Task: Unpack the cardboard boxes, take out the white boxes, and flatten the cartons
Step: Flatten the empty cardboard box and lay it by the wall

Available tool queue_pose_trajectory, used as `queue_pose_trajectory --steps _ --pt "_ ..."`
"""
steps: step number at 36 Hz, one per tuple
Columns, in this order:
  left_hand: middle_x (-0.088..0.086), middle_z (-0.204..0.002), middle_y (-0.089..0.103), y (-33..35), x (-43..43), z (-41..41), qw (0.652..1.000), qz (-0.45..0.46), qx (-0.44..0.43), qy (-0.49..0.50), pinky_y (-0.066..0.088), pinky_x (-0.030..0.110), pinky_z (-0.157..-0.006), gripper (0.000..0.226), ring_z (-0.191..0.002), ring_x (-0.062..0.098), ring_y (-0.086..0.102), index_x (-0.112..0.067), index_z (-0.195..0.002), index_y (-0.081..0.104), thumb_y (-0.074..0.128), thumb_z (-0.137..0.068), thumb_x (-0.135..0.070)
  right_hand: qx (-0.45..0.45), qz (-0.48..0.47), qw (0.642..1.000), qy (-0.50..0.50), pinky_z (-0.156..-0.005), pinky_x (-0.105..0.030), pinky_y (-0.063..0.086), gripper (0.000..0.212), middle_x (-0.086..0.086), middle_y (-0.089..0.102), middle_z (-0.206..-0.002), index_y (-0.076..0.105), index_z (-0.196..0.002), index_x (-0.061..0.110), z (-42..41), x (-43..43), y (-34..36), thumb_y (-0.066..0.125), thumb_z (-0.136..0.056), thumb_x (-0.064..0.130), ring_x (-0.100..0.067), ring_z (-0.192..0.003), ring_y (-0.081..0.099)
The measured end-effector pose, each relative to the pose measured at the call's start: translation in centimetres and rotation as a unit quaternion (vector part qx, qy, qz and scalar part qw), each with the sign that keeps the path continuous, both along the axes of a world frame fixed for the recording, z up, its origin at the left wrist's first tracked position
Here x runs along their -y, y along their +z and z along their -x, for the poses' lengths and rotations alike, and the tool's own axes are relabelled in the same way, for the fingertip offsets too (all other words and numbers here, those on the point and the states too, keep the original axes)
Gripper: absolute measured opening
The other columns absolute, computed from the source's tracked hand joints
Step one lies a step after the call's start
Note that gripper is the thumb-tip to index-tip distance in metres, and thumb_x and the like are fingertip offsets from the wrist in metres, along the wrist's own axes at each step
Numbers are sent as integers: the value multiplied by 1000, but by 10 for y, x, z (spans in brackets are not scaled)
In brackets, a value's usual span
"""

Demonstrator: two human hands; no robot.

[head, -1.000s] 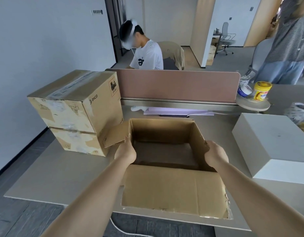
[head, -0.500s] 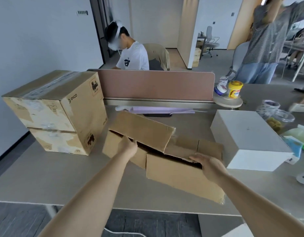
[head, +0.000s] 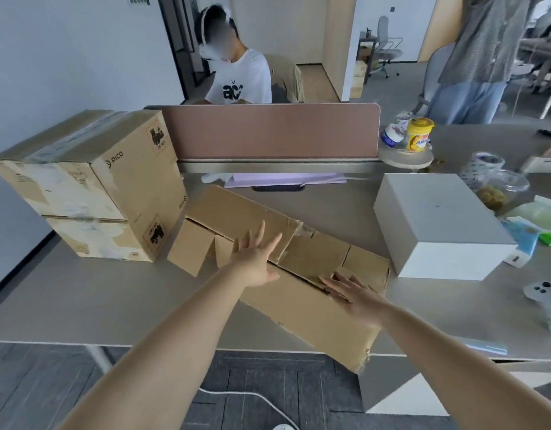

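Flattening is the step in hand, and it looks about half done. The desk (head: 81, 305) carries everything. The stack (head: 91, 187) of two taped cartons stands at 9 o'clock, not yet opened. The collapsed carton (head: 314, 315) lies at centre, slanting from 10 to 5 o'clock. Its near corner hangs past the desk edge, its far panel is raised, and its end flaps at 9 o'clock stand up. The white box (head: 438, 218) sits at 3 o'clock, just beside the carton's right end. Both hands are spread flat and grip nothing. The left hand (head: 255, 262) is over the raised panel, whether touching I cannot tell; the right hand (head: 354, 293) presses the lower panel. Best to push straight down with both palms along the creases, keeping the weight inboard so the overhanging corner does not tip, then fold the standing flaps flat.
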State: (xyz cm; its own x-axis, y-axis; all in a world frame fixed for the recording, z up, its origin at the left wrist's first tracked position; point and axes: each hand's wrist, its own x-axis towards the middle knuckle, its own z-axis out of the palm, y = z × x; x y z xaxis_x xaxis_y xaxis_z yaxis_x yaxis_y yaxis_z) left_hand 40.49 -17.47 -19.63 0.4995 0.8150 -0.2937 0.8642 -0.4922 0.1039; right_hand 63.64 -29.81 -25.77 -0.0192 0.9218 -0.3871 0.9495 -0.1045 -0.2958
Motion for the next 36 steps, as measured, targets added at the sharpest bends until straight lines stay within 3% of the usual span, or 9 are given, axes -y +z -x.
queue_pose_trajectory --steps 5,10,15,18,23,29,32,34,36 --pt "1 -151 -40 -6 -8 -21 998 -8 -50 -41 -5 53 -118 97 -146 32 -20 -40 -148 -19 57 -89 -55 -21 -54 993 -101 -117 -45 14 64 6 27 -156 2 -152 40 -2 5 -2 26 -96 60 -16 -145 18" --pt "4 -153 -36 -2 -16 -32 989 -26 -107 -97 -5 57 -117 91 -146 37 -14 -44 -150 -13 49 -87 -66 -27 -43 952 -301 -116 -49 18 85 -2 14 -159 15 -151 22 -14 2 -8 35 -86 73 -27 -146 12" --pt "6 -153 -36 1 -20 -38 970 -67 -174 -153 -13 61 -113 93 -142 35 -28 -43 -152 5 56 -79 -70 -246 -95 838 -479 -89 -35 45 62 -6 55 -117 39 -130 13 -29 -1 -7 63 -85 48 -27 -106 54" --pt "9 -155 -32 9 -21 -42 938 -144 -239 -206 -19 65 -108 83 -141 35 -30 -33 -140 41 74 -69 -60 -314 -181 775 -517 -62 -30 32 28 -5 51 -75 54 -92 10 -37 1 2 50 -95 38 -23 -71 49" --pt "10 -161 -12 17 -19 -46 922 -221 -211 -237 -21 65 -106 34 -145 32 -22 -26 -106 59 74 -78 -39 -413 -216 649 -601 -64 -27 40 43 -10 59 -78 62 -94 5 -51 8 17 35 -102 37 -22 -65 53" --pt "7 -162 5 28 -15 -45 885 -303 -221 -275 -25 66 -100 10 -147 31 -15 -27 -98 66 64 -88 -30 -388 -150 692 -590 -49 -23 27 31 3 46 -40 50 -63 13 -44 15 33 48 -94 13 -7 -35 41" --pt "6 -143 43 34 -10 -42 877 -319 -254 -254 -18 64 -108 18 -144 30 18 -24 -105 69 61 -89 -24 -344 -55 722 -598 -63 -26 40 14 -9 60 -77 57 -90 6 -40 15 24 43 -90 8 -17 -64 52" --pt "1 -123 56 36 -5 -43 893 -299 -254 -221 11 54 -117 25 -126 26 41 -23 -111 68 61 -88 -19 -342 5 721 -602 -80 -37 49 15 -12 57 -99 51 -104 4 -33 18 18 45 -93 12 -25 -82 56" --pt "0 -115 59 36 1 -45 925 -248 -230 -170 39 34 -91 30 -112 24 52 -20 -111 67 63 -83 -9 -362 52 716 -595 -82 -41 53 19 -16 57 -108 49 -110 3 -26 23 10 48 -93 12 -31 -85 62"
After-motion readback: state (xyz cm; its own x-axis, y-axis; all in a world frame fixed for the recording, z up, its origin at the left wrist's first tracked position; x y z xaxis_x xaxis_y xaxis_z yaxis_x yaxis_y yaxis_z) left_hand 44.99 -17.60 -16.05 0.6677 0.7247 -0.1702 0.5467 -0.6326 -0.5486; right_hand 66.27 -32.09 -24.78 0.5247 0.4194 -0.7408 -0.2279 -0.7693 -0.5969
